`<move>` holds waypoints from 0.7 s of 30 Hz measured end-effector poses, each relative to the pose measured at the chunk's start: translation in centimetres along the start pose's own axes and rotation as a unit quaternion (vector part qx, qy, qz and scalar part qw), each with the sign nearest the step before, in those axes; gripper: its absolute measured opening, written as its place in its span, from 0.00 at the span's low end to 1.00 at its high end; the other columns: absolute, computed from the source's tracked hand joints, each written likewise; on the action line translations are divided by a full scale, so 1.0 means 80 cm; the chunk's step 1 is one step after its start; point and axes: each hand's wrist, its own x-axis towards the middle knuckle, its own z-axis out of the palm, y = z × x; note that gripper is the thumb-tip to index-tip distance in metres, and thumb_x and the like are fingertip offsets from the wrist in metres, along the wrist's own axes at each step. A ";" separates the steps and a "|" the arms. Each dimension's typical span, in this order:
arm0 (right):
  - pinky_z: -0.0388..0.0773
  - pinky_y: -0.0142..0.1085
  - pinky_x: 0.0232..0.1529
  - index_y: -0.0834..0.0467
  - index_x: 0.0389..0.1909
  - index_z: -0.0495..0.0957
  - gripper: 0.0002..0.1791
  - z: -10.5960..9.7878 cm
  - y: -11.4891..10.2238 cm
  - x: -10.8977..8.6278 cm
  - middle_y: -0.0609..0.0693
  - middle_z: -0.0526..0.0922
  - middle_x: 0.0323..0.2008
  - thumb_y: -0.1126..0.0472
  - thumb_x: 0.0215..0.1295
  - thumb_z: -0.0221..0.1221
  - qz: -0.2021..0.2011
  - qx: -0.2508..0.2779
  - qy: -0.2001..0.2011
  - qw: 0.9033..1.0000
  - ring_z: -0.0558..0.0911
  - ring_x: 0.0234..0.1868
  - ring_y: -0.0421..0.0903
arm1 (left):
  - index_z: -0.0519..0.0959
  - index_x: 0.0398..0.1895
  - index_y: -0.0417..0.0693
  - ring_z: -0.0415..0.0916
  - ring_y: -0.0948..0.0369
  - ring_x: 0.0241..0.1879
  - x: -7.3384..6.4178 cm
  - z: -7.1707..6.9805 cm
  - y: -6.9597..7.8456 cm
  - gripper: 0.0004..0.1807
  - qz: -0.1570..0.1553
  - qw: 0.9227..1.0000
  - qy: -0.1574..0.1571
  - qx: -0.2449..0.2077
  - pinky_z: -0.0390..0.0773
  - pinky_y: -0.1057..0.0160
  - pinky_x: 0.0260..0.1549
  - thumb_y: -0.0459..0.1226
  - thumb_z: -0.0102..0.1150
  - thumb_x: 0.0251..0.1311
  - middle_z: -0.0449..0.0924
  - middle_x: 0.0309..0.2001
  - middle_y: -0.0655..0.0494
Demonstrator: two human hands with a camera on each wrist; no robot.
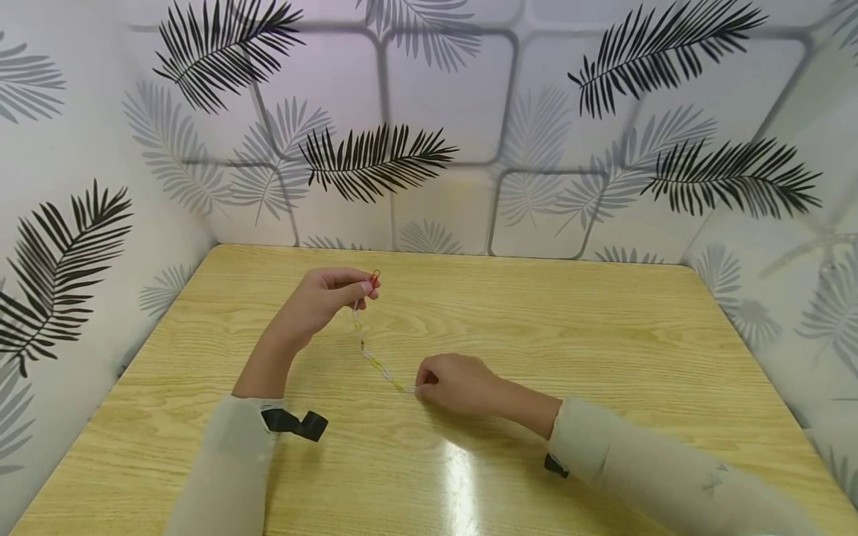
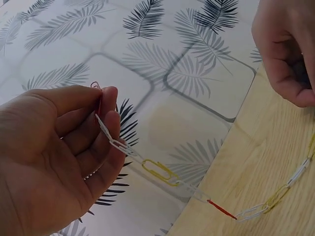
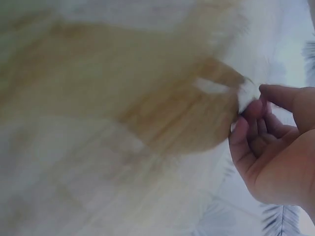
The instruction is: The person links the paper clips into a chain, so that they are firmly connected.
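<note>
A chain of linked paper clips (image 1: 378, 365), white, yellow and red, runs between the two hands. My left hand (image 1: 328, 298) is raised on the left and pinches a red paper clip (image 2: 100, 101) at the chain's upper end, between thumb and fingers. From there the chain slopes down through a yellow clip (image 2: 160, 172) and another red clip (image 2: 222, 209). Lower and to the right, my right hand (image 1: 462, 383) pinches the chain's other end close over the table, its fingers hiding the last part. The right wrist view is blurred around that right hand (image 3: 275, 147).
Both hands work over a light wood-grain table (image 1: 570, 320). Behind it and at the sides stands a pale wall covering (image 1: 442, 97) with dark and grey leaf prints. Black straps (image 1: 295, 423) sit at the sleeve cuffs. A light reflection lies on the tabletop near the front.
</note>
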 end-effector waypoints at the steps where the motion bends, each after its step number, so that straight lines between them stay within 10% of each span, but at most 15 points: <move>1: 0.76 0.34 0.35 0.50 0.38 0.82 0.04 -0.003 0.003 -0.001 0.39 0.83 0.34 0.54 0.71 0.61 -0.002 0.013 0.000 1.000 0.77 0.32 0.36 | 0.82 0.52 0.37 0.77 0.60 0.36 0.000 0.001 0.000 0.14 0.000 1.000 -0.001 0.005 0.79 0.62 0.42 0.38 0.55 0.73 0.85 0.39 0.60; 21: 0.77 0.36 0.33 0.56 0.41 0.80 0.07 -0.070 0.019 -0.045 0.54 0.83 0.32 0.58 0.73 0.57 0.001 0.201 0.102 0.974 0.83 0.34 0.56 | 0.84 0.45 0.42 0.76 0.54 0.37 0.001 0.046 0.015 0.11 0.018 0.998 -0.050 0.041 0.79 0.56 0.41 0.40 0.61 0.69 0.83 0.37 0.54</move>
